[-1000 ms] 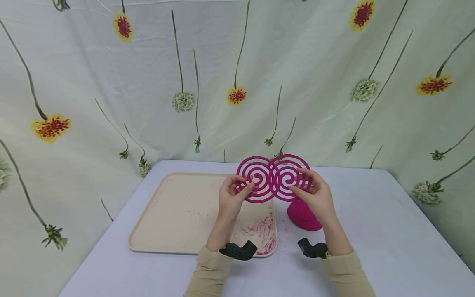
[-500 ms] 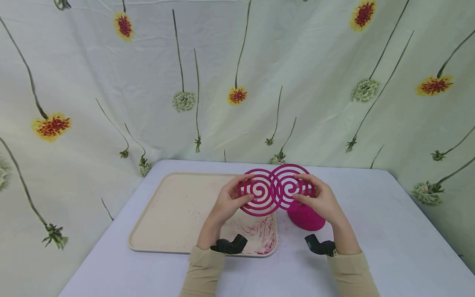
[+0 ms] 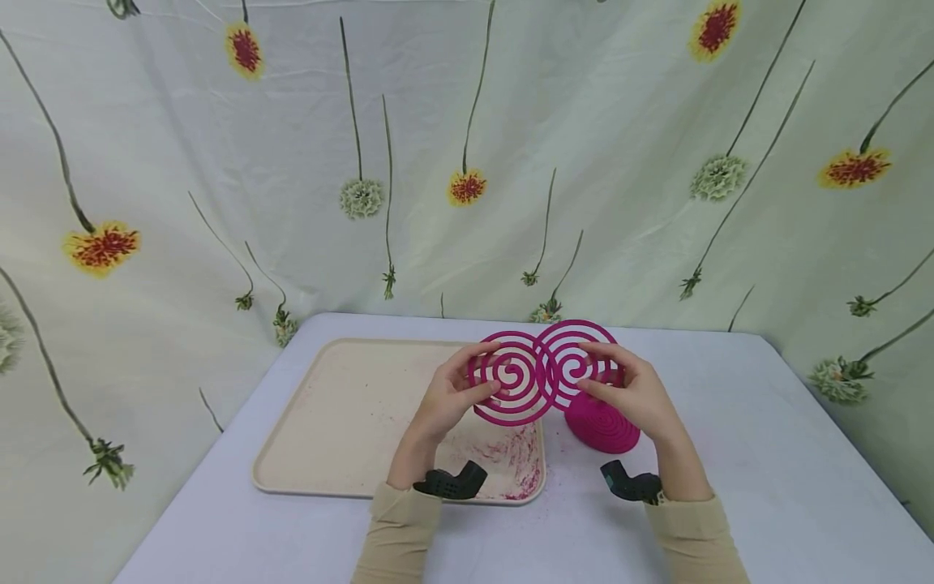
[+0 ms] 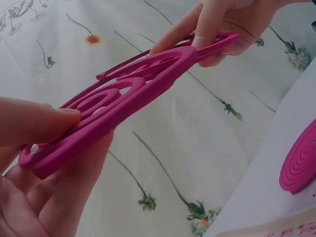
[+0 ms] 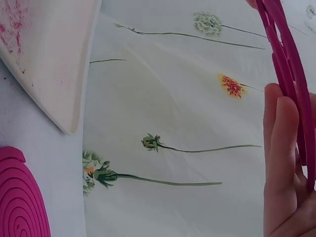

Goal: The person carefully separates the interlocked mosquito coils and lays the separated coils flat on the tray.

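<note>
Two magenta mosquito coils are held up side by side in the head view, their edges overlapping in the middle. My left hand (image 3: 447, 393) pinches the left coil (image 3: 513, 422) at its outer side, thumb on the near face and fingers behind. My right hand (image 3: 642, 397) likewise grips the right coil (image 3: 576, 323). In the left wrist view the coil (image 4: 143, 98) appears nearly edge-on. The right wrist view shows fingers (image 5: 284, 148) against a coil at the frame's edge. More magenta coil, tightly wound (image 3: 601, 426), lies on the table below the right hand, partly hidden by it.
A beige tray (image 3: 350, 414) lies on the white-covered table (image 3: 744, 454), left of centre, with magenta crumbs and smears in its near right corner. Behind the table hangs a flower-printed cloth (image 3: 627, 146). Black wrist cameras (image 3: 452, 482) sit on both forearms.
Both hands have lowered the two coils and moved slightly apart. The left hand's fingers have shifted up along its coil. In the last half second the right coil has moved a little right, narrowing the overlap.
</note>
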### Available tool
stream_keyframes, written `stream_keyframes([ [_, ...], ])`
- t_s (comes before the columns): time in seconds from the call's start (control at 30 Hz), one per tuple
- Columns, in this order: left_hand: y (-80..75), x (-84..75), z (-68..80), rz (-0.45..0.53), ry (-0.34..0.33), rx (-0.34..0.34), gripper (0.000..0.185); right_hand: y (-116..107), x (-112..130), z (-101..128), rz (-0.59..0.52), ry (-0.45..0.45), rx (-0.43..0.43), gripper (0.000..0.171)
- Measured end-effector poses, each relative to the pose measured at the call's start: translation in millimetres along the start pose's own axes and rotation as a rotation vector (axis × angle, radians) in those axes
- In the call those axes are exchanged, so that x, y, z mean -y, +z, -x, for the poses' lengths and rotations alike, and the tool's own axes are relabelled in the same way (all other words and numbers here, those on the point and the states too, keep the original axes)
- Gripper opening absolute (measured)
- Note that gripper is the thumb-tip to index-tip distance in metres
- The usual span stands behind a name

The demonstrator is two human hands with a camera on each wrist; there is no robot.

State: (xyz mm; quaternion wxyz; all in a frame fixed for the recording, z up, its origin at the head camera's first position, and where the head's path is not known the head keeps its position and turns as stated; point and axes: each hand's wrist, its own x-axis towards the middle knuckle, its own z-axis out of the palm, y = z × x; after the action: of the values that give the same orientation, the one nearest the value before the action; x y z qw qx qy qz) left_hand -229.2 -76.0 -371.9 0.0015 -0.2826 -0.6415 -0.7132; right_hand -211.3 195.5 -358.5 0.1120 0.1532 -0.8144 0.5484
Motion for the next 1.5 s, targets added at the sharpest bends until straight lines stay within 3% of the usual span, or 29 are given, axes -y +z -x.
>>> stream_keyframes([
  [0.13,7.9,3.4,-2.1,0.061,0.018,-0.144,0.047,11,1,-1,-0.068,-0.015,-0.145,0.053],
  [0.33,28.3,8.6,-6.3,0.183,0.075,-0.369,0.041,31,0,-4,-0.148,-0.117,-0.357,0.050],
  [0.43,37.6,9.9,-8.0,0.209,0.100,-0.450,0.043,37,4,-4,-0.173,-0.144,-0.385,0.052],
  [0.53,43.4,10.9,-8.4,0.230,0.125,-0.478,0.047,40,7,-4,-0.219,-0.164,-0.356,0.055],
  [0.8,35.3,7.5,-7.8,0.282,0.110,-0.397,0.037,37,3,-5,-0.213,-0.237,-0.262,0.062],
  [0.93,24.8,6.1,-4.9,0.181,0.154,-0.343,0.038,30,3,-5,-0.232,-0.220,-0.227,0.065],
  [1.03,16.7,4.0,-3.2,0.110,0.159,-0.266,0.051,22,3,-4,-0.210,-0.176,-0.172,0.065],
  [1.2,2.4,-0.6,0.1,0.043,0.070,-0.126,0.062,4,0,0,-0.084,-0.122,-0.035,0.051],
  [1.33,-8.2,-4.4,3.1,-0.003,0.002,-0.041,0.053,-9,0,4,-0.025,-0.100,0.059,0.039],
  [1.5,-14.7,-6.6,4.3,-0.026,-0.019,0.089,0.046,-16,3,7,0.004,-0.068,0.166,0.040],
])
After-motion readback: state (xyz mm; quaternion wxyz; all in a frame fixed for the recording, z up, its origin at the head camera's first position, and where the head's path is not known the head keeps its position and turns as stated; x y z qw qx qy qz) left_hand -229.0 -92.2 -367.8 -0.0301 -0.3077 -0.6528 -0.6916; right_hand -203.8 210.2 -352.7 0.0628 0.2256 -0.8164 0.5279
